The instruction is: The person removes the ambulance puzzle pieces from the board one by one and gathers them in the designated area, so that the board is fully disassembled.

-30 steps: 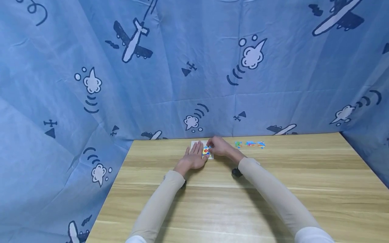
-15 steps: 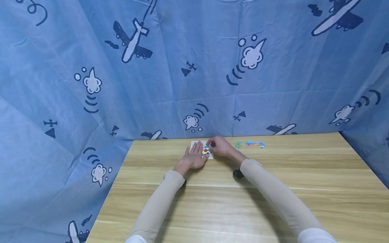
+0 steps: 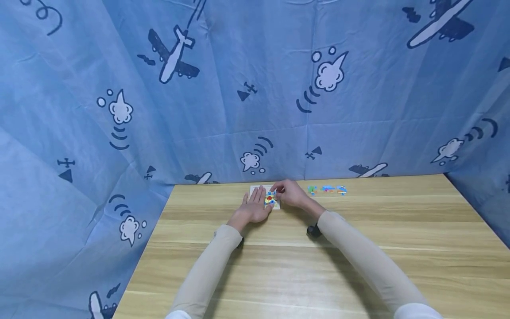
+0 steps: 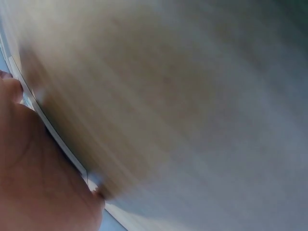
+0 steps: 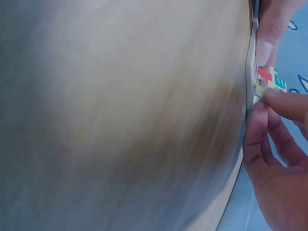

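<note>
A pale rectangular puzzle board lies near the table's far edge, with colourful yellow, red and blue puzzle pieces on its right part. My left hand rests across the board's left side, fingers straight and thumb along the near edge. At the board's right side my right hand has its thumb and fingers bent together. The right wrist view shows it pinching a small puzzle piece with red and teal print, tilted up from the board, close to the left thumb. The left wrist view shows mostly palm and table.
Three loose groups of puzzle pieces lie right of the board: a green and blue one, a blue and pink one and a blue and orange one. A blue curtain hangs directly behind the wooden table.
The right hand and forearm have shifted slightly to the right, still at the board's right side. The left hand has stayed in place, and the loose pieces have not been moved.
</note>
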The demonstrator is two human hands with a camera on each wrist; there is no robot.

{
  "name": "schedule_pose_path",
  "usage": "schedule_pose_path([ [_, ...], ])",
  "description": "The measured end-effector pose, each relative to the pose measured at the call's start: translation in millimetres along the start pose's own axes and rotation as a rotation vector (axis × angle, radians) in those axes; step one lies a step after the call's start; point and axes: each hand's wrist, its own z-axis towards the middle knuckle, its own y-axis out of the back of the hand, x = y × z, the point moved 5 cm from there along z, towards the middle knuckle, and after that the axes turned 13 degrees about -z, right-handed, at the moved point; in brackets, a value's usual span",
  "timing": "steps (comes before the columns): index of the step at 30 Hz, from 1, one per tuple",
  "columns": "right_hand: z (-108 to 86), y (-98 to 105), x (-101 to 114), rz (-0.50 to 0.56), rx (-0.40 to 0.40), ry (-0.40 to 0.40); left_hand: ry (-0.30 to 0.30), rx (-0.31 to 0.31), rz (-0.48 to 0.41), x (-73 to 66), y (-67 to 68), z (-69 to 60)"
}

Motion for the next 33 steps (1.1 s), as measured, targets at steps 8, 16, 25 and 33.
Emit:
schedule_pose_path([
  [8,-6.8,11.3,-7.4,0.111,-0.031,-0.094,-0.007,-0.003,0.012,0.5,-1.7,1.1],
  [16,-16.2,28.2,-14.3,0.294,-0.038,-0.126,0.002,-0.014,0.006,0.7,-1.9,2.5],
  [25,-32.1,51.9,-23.0,0.336,-0.082,-0.146,0.003,-0.004,-0.001,0.9,-0.1,0.6],
  [33,-53.1,73.4,-42.1,0.322,-0.083,-0.217,0.005,0.003,-0.022,-1.8,0.3,-4.2],
])
